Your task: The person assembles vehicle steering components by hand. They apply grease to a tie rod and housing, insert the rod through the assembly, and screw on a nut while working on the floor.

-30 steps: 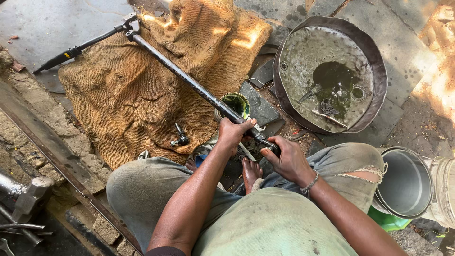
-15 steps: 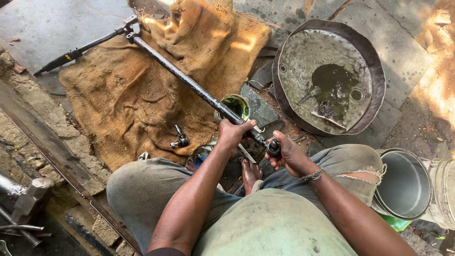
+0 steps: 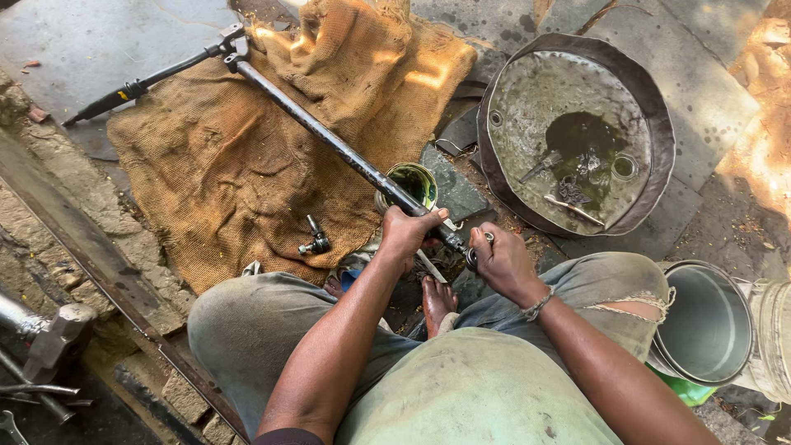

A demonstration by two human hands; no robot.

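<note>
Long black steel rod (image 3: 329, 140) lies slanted across burlap sack (image 3: 247, 148), near end over the person's lap, left hand (image 3: 408, 235) clenched round the shaft, right hand (image 3: 503, 259) closed on the end fitting; looks heavy, rigid, greasy, best gripped two-handed near that end.

- We are looking down at an open-air repair workshop set up on the ground, with sunlight falling across the stone paving (image 3: 99, 49).
- We are seeing a long steel steering rod (image 3: 329, 144) lying across a burlap sack (image 3: 247, 165) serving as a work mat, with a loose rod-end joint (image 3: 315, 241) resting on it.
- We are noticing a round metal wash pan (image 3: 511, 99) holding dirty liquid and small parts.
- We are spotting a hammer (image 3: 49, 330) lying at the left edge and a steel bucket (image 3: 709, 321) at the right.
</note>
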